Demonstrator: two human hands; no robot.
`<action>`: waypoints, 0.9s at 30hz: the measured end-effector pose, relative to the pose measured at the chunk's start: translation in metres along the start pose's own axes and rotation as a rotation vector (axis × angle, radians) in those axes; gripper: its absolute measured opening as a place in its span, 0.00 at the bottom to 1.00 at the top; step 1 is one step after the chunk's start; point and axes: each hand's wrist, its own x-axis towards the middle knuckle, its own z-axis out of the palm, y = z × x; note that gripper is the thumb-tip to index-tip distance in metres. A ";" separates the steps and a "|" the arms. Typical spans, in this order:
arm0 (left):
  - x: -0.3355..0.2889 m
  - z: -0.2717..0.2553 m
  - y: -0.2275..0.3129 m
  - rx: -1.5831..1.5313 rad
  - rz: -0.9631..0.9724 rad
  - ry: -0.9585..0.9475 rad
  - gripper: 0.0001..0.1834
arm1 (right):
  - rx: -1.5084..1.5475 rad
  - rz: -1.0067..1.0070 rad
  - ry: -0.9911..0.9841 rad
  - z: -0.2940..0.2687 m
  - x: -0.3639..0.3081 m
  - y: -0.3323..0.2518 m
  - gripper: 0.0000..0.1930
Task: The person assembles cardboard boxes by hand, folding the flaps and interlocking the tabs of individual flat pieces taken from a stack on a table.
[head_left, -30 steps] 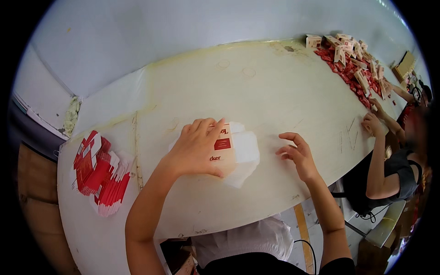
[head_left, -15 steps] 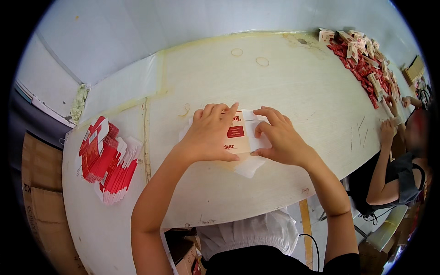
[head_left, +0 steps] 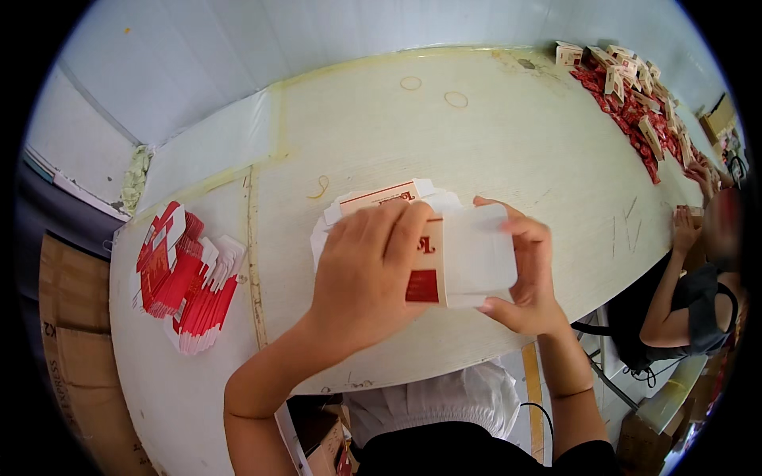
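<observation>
A cream and red carton (head_left: 478, 258) is held up over the near part of the table, its white end panel toward the right. Across its printed face lies my left hand (head_left: 361, 278), closed on its left side with the fingers bent over the top. My right hand (head_left: 533, 274) grips the white end, thumb below and fingers above, slightly blurred. Behind and below it, more flat cream cartons (head_left: 373, 198) with white flaps lie on the table, partly covered by my left hand.
Red and white folded cartons (head_left: 178, 270) lie stacked at the left. At the far right sit red packets (head_left: 627, 119) with cream cartons (head_left: 623, 63) on them. A person (head_left: 683, 309) works there. Rubber bands (head_left: 456, 99) lie on the white table (head_left: 357, 119). Cardboard (head_left: 75, 309) stands left.
The carton has come up off the flat cartons and toward me, its white end panel now facing up. My right hand has shifted right and closed on that end. The other person's hands have moved.
</observation>
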 end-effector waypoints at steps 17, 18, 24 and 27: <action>-0.020 0.016 0.042 -0.078 -0.102 -0.051 0.38 | 0.222 0.247 0.364 0.053 -0.025 -0.001 0.31; -0.020 0.017 0.043 -0.090 -0.113 -0.051 0.39 | 0.228 0.248 0.386 0.054 -0.025 -0.001 0.31; -0.027 0.033 0.042 -0.113 -0.072 0.112 0.36 | 0.211 0.260 0.485 0.063 -0.030 0.001 0.31; -0.027 0.033 0.034 -0.091 -0.014 0.005 0.35 | 0.036 0.195 0.275 0.053 -0.033 0.008 0.32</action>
